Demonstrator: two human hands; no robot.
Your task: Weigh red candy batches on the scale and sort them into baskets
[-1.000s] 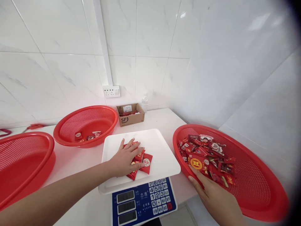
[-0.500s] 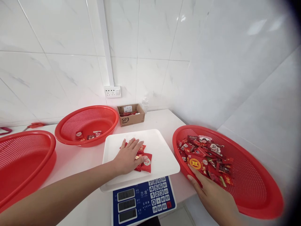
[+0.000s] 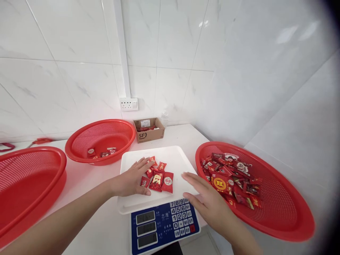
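Observation:
Several red candy packets (image 3: 157, 180) lie in a loose group on the white tray (image 3: 170, 156) of a digital scale (image 3: 164, 226). At the left of the group, my left hand (image 3: 130, 180) rests with its fingers spread, against the packets' edge; it grips nothing. My right hand (image 3: 205, 198) is over the tray's right edge, fingers apart and holding nothing. To the right of it stands a red mesh basket (image 3: 281, 212) holding a heap of wrapped candies (image 3: 231, 173). The scale's blue panel has three displays and a keypad.
A second red basket (image 3: 98, 132) with a few packets is behind the tray to the left. Another red basket (image 3: 29, 184) stands nearer at the left edge. A small cardboard box (image 3: 151, 134) with red packets sits by the wall, below a power socket (image 3: 129, 104).
My right hand has left the right basket's rim and moved left to the tray. My left hand has shifted left off the packets, uncovering more of them.

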